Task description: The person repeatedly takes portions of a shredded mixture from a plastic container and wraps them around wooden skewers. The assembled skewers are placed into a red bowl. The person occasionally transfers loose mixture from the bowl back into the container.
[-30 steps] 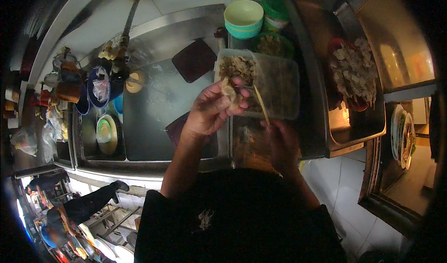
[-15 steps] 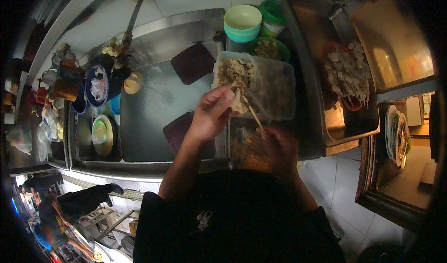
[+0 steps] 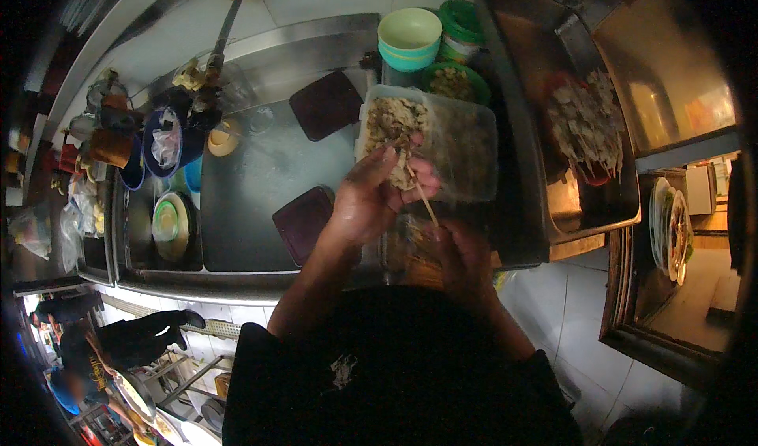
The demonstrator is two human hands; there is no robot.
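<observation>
My left hand (image 3: 365,200) is closed round a pale piece of meat (image 3: 400,171), its fingers curled behind and its thumb on top. A wooden skewer (image 3: 423,196) runs from that meat down to my right hand (image 3: 464,255), which pinches its lower end. Both hands are over the near edge of a translucent plastic container (image 3: 491,158), whose left part holds sliced meat (image 3: 397,117). Partly hidden under my hands, a bundle of bare skewers (image 3: 426,271) lies near the counter's front edge.
To the right, a metal tray (image 3: 570,217) holds a red basket with several loaded skewers (image 3: 586,126). Stacked bowls (image 3: 410,35) and a green tub (image 3: 460,21) stand behind the container. Two dark square mats (image 3: 325,105) lie leftward. A person (image 3: 103,359) works at lower left.
My left fingers have wrapped further round the meat, now spread behind it. The right hand has shifted slightly down and left, still on the skewer.
</observation>
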